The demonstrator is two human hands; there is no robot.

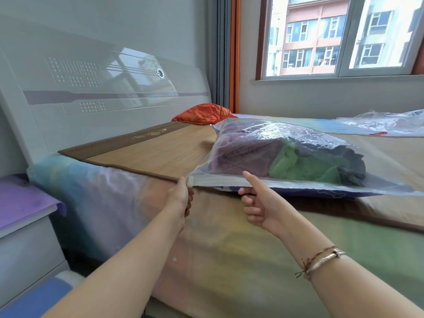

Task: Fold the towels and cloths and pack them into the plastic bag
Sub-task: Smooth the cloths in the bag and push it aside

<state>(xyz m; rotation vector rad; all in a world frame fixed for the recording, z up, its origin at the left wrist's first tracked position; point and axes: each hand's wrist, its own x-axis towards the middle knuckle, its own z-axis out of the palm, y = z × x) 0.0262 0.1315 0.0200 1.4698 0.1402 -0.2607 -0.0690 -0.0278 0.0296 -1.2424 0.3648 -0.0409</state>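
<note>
Both hands grip the plastic bag (298, 143) by its near edge.
Left hand (181, 198) pinches the corner, right hand (254, 203) holds alongside; purple, green and dark cloths (286, 161) sit inside, just beyond.

Glossy clear plastic bag (286, 143); fuzzy cloth towels (298, 166); glossy headboard (103, 88).

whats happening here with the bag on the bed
A person is closing a clear plastic zip bag that lies on the bed. A purple towel, a green cloth and a dark cloth are already inside. The left hand pinches the white zip slider at the bag's corner, and the right hand grips the zip edge beside it.
</note>
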